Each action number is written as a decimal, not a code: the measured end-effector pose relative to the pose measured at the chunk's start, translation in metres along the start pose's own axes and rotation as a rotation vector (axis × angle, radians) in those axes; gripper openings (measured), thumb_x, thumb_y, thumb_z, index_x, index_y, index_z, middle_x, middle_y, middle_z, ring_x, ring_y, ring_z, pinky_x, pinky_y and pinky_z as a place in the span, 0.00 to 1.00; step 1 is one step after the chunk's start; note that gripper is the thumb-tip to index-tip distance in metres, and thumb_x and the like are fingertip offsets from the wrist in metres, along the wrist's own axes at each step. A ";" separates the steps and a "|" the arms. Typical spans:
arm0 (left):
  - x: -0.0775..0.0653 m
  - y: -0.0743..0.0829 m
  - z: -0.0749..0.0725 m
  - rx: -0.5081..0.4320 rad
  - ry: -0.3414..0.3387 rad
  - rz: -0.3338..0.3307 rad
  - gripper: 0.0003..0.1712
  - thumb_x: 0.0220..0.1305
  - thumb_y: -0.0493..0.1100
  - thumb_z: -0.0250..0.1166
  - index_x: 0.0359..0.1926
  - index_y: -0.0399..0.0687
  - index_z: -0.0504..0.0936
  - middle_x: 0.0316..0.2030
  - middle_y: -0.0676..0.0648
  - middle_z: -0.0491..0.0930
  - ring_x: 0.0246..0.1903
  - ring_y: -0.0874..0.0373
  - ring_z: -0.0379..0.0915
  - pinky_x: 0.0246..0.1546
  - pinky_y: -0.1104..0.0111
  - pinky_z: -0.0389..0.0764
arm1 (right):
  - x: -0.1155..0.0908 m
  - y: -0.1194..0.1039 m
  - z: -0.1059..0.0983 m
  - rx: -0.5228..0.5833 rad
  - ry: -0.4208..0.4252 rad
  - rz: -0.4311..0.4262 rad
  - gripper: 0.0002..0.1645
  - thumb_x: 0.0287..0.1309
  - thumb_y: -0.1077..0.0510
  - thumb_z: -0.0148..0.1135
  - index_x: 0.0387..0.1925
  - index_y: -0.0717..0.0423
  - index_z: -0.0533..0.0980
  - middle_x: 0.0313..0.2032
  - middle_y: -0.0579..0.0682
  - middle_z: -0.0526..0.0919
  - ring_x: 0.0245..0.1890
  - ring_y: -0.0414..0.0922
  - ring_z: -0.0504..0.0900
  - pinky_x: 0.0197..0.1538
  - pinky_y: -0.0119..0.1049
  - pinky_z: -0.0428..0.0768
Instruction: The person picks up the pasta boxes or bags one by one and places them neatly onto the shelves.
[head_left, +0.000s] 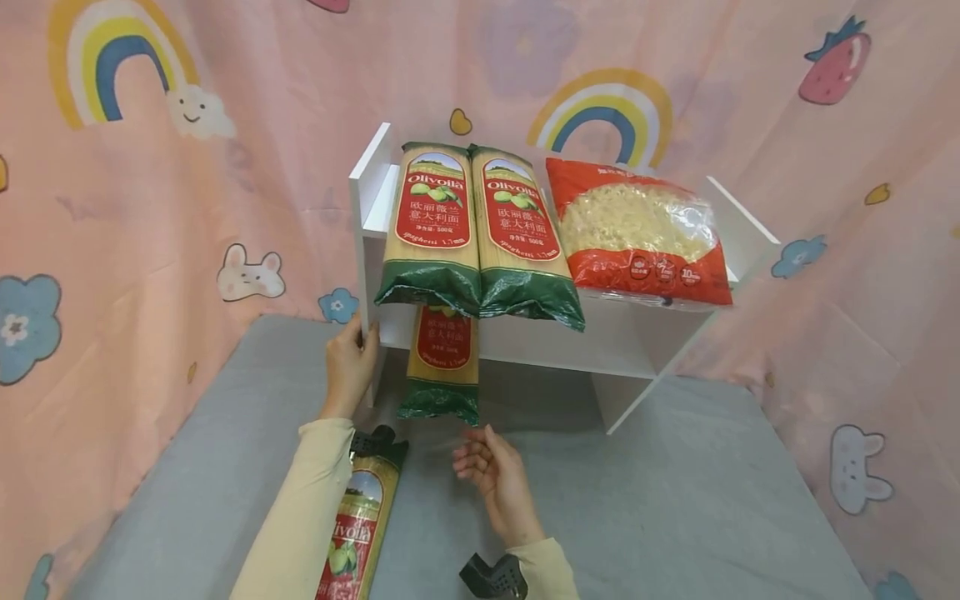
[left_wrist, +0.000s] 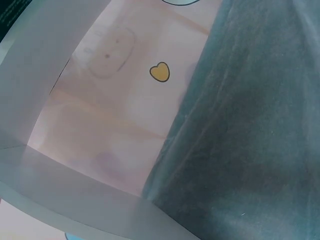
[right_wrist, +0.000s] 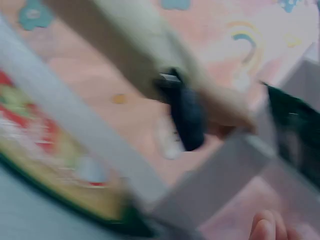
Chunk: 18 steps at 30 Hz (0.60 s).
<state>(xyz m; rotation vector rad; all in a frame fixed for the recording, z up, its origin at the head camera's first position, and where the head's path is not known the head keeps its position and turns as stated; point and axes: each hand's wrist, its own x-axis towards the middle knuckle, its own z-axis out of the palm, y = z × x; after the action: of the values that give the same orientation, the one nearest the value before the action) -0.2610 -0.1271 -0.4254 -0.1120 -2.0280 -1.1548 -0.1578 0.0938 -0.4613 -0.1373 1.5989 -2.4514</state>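
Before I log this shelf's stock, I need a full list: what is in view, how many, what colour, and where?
Spaghetti packs on top: two, yellow with red labels and green ends, side by side on the shelf's upper board.
Spaghetti pack below: one, same colours, under the upper board, its end sticking out.
Spaghetti pack on the mat: one, same colours, beside the left forearm.
Macaroni bag: one, red and clear, right part of the upper board.
Shelf: one, white, at the back of the mat.
Mat: one, grey, underneath.
Curtain: pink, with rainbows, bunnies and flowers, all round.
Left hand: fingers grip the shelf's left side panel.
Right hand: loosely curled, holds nothing, before the lower pack.
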 end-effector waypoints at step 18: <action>-0.001 -0.001 0.000 -0.011 -0.009 -0.019 0.09 0.65 0.31 0.57 0.43 0.29 0.78 0.29 0.31 0.81 0.18 0.48 0.71 0.18 0.60 0.68 | -0.047 0.061 0.040 -0.324 -0.085 0.399 0.13 0.64 0.61 0.54 0.39 0.70 0.76 0.27 0.53 0.82 0.21 0.39 0.80 0.29 0.33 0.80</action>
<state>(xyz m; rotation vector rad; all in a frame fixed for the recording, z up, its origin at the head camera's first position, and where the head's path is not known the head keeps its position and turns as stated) -0.2605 -0.1275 -0.4262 -0.1037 -2.0344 -1.1794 -0.0970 0.0448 -0.4993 0.0271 1.7748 -1.8604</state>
